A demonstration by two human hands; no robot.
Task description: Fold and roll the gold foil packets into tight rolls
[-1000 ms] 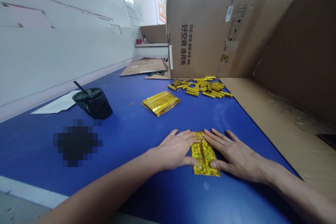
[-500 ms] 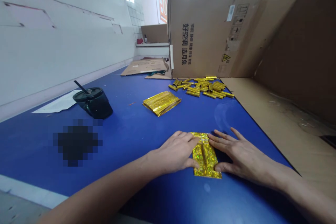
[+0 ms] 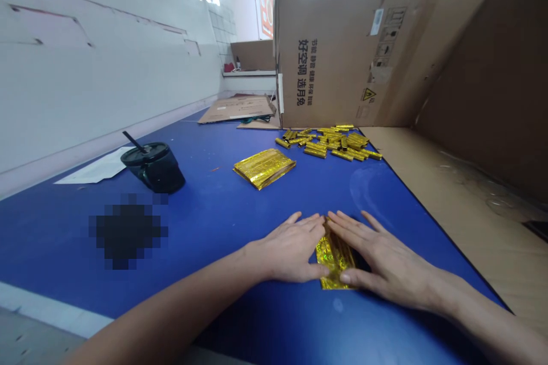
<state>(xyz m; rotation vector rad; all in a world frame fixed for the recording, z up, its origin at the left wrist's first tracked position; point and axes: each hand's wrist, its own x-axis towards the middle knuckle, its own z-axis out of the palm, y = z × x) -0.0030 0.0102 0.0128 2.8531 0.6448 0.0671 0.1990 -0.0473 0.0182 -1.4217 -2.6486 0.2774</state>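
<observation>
A holographic gold foil sheet (image 3: 334, 256) lies on the blue table, partly folded up and bunched between my hands. My left hand (image 3: 291, 250) rests flat against its left edge, with the fingertips and thumb touching the foil. My right hand (image 3: 377, 256) lies over its right side, with the fingers spread and pressing on it. Much of the sheet is hidden under my right hand. Farther ahead sit a flat stack of folded gold foil (image 3: 264, 168) and a loose pile of small gold foil rolls (image 3: 329, 144).
The blue table (image 3: 205, 211) holds a black lidded cup with a straw (image 3: 154, 170), a white paper sheet (image 3: 96, 169) and a pixelated dark patch (image 3: 128, 232). A cardboard box panel (image 3: 338, 51) stands behind the rolls, with a cardboard sheet (image 3: 462, 199) to the right.
The foil sheet has gone from lying flat to bunched and narrower between my hands. My right hand has moved left over it, and my left hand has shifted slightly down.
</observation>
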